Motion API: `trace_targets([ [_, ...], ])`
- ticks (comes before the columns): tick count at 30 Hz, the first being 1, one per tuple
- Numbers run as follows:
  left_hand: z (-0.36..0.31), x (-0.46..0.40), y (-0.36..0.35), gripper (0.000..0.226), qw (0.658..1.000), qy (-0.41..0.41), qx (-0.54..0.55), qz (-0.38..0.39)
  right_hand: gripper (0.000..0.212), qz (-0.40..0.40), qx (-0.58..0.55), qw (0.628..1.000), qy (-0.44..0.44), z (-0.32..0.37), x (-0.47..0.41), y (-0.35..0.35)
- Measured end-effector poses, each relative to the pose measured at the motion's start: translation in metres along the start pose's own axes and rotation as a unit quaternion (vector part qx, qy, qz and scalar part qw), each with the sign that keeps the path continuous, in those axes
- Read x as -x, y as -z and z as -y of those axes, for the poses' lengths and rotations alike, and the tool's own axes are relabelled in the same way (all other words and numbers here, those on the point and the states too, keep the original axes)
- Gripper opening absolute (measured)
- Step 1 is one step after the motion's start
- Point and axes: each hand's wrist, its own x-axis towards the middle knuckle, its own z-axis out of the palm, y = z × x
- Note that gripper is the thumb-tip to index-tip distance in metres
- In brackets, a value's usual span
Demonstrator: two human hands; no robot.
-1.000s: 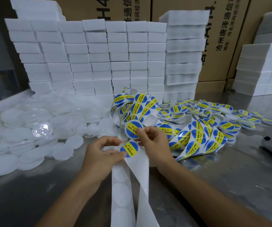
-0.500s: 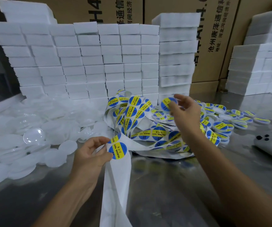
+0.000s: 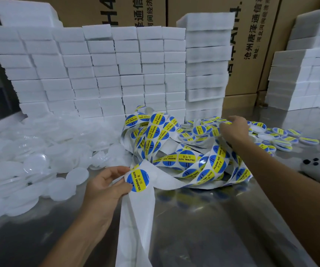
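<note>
Sticker's off the strip and over at the pile, next one's up

At the near edge of the desk (image 3: pixel 203 237) the left hand (image 3: pixel 105 187) pinches the strip (image 3: pixel 136 218), thumb right beside the next sticker (image 3: pixel 137 180), with bare backing trailing off toward me. A second ago both hands were peeling one here. Since then the right hand (image 3: pixel 232 128) has swung out to the labelled lids (image 3: pixel 282 135) toward the far right, fingers bent down onto them – can't tell if it's still pinching the peeled one or has already stuck it down. Looks to me like one label cycle is nearly done. Blank lids (image 3: pixel 30 170) wait on the left – foam blocks (image 3: pixel 105 74) stacked along the far edge.
</note>
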Motion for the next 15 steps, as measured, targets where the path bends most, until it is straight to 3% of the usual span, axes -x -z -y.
trace_targets([
  [5,-0.004,0.005,-0.002,0.03,1.0,0.006,0.002,0.018,0.021,0.024,0.061,0.975,0.21,0.025,0.043,-0.008],
  [9,-0.009,0.004,0.0,0.028,0.995,0.039,0.089,0.03,0.023,0.196,0.031,0.925,0.325,0.05,0.11,-0.016],
  [13,-0.013,0.002,0.003,0.029,0.979,0.061,0.187,0.057,0.044,0.375,0.024,0.881,0.289,0.061,0.164,-0.029],
  [15,-0.015,0.003,0.003,0.03,0.98,0.061,0.181,0.06,0.02,0.418,-0.052,0.878,0.226,0.063,0.176,-0.034],
])
